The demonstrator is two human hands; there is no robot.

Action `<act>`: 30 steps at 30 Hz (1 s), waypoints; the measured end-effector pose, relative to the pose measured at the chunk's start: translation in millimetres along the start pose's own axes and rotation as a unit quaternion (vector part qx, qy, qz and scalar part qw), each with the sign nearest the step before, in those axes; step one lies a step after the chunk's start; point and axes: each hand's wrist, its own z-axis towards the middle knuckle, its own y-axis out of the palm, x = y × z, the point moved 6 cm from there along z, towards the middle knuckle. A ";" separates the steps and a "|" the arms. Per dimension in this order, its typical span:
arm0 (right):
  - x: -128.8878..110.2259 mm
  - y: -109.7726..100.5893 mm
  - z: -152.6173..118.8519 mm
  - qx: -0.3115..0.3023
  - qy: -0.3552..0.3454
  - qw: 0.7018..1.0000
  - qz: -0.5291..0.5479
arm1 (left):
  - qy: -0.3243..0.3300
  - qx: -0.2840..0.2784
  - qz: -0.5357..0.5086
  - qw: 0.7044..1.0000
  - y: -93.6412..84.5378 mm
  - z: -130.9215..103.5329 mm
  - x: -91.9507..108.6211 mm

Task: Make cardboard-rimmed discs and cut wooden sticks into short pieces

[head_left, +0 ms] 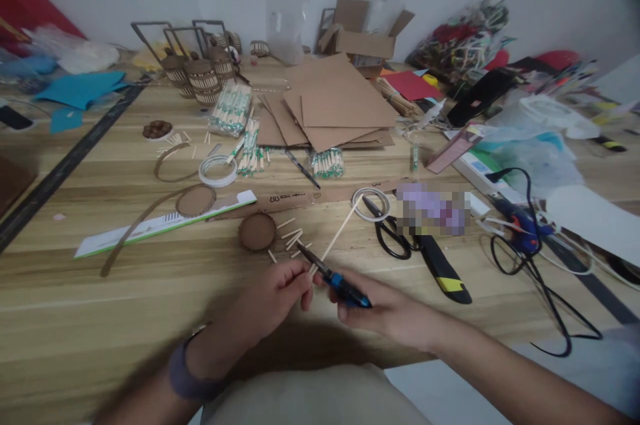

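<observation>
Near the table's front edge, my left hand [287, 288] is closed on the lower end of a thin wooden stick [344, 230], which slants up to the right. My right hand [376, 305] grips pliers [345, 288] with blue and black handles. Their dark jaws point up-left and cross the stick just above my left fingers. Whether the jaws touch it I cannot tell. Short cut stick pieces [293, 238] lie just beyond, beside a round brown cardboard tray [257, 232] with a raised rim. Another cardboard disc [196, 200] rests on a white strip to the left.
Black scissors [393, 238], a tape roll [371, 204] and a black-and-yellow cutter [445, 272] lie right of centre. Farther right is a blue glue gun [525, 232] with a looping cord. Cardboard sheets [345, 102], wrapped stick bundles [233, 107] and small handled baskets [203, 78] stand behind.
</observation>
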 end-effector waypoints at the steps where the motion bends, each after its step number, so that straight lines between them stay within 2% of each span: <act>1: -0.5 0.2 -1.2 -0.004 -0.004 1.000 0.009 | 0.002 0.000 0.010 1.000 -2.1 -2.4 1.2; 5: 3.3 -0.9 -7.2 0.012 -0.016 0.999 -0.047 | -0.001 -0.013 0.047 0.999 -2.0 -11.4 3.1; 8: 6.4 0.4 -8.8 0.026 -0.024 0.994 -0.100 | -0.001 -0.014 0.027 1.000 3.5 -11.6 -0.9; 11: 8.9 1.9 -9.6 0.042 -0.027 0.990 -0.135 | 0.024 0.031 -0.023 0.999 -1.0 -9.6 -1.8; 14: 9.9 -4.6 -14.7 0.110 -0.028 0.975 -0.189 | 0.043 0.087 -0.014 0.995 -14.1 -11.8 2.8; 17: -7.5 -14.3 -24.2 0.211 -0.108 0.932 -0.274 | 0.023 0.084 0.098 0.991 -17.3 -13.9 6.6; 19: -26.8 -15.0 -28.3 0.247 -0.191 0.889 -0.334 | 0.019 0.076 0.182 0.980 -13.3 -13.2 7.3; 21: -40.4 -14.4 -25.5 0.265 -0.228 0.855 -0.383 | 0.034 0.074 0.243 0.966 -6.4 -11.1 7.8; 23: -42.6 -14.9 -15.1 0.274 -0.201 0.843 -0.417 | 0.056 0.080 0.294 0.951 0.4 -8.9 8.5; 26: -31.9 -15.6 1.8 0.298 -0.127 0.835 -0.445 | 0.065 0.096 0.389 0.914 5.5 -7.0 12.1; 30: -20.4 -12.5 12.5 0.352 -0.087 0.793 -0.490 | 0.046 0.093 0.504 0.857 5.8 -4.0 20.2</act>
